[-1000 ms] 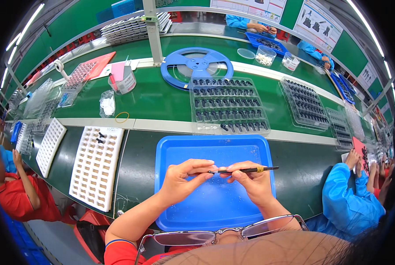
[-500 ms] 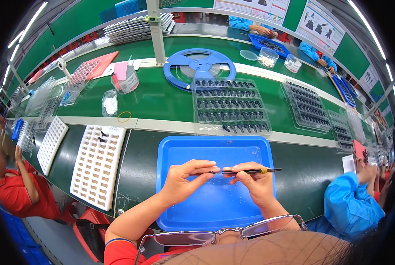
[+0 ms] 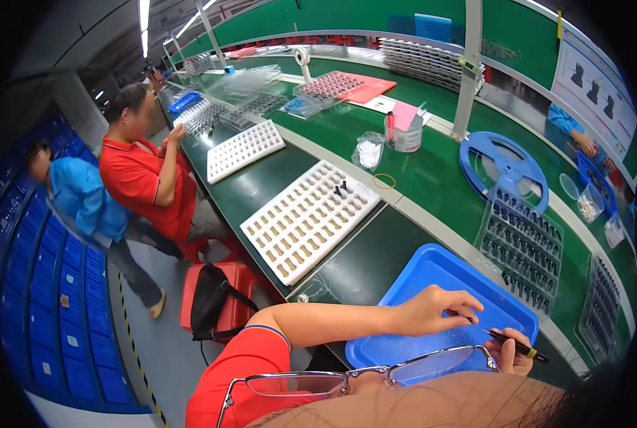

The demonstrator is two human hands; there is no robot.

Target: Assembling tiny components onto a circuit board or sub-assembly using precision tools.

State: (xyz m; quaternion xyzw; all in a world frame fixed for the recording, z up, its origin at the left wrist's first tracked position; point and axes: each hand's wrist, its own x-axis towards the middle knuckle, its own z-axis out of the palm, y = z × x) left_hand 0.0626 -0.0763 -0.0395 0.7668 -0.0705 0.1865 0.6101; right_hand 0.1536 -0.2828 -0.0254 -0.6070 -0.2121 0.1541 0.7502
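My left hand [image 3: 436, 312] is over the blue tray [image 3: 393, 296], its fingers pinched around a small black part [image 3: 470, 320]. To its right, my right hand [image 3: 512, 355] grips a black pen-shaped tool [image 3: 521, 347] with a yellow band. The tool's thin metal tip points at the left fingertips, with a small gap between. Pale specks lie on the tray bottom. Left of it sits a white slotted tray [image 3: 307, 227], with small black parts [image 3: 340, 188] lying on its far end.
Beyond are a clear tray of black parts [image 3: 521, 250], a blue reel [image 3: 507, 171], a plastic bag of white bits [image 3: 367, 153] and a tub [image 3: 405, 135]. A co-worker in red [image 3: 154, 171] is at the bench on the left; someone in blue [image 3: 86, 189] walks behind.
The view has turned left, bringing the aisle and a walking person in. My hands have drawn slightly apart, and the tool tip now stands off the left fingers.
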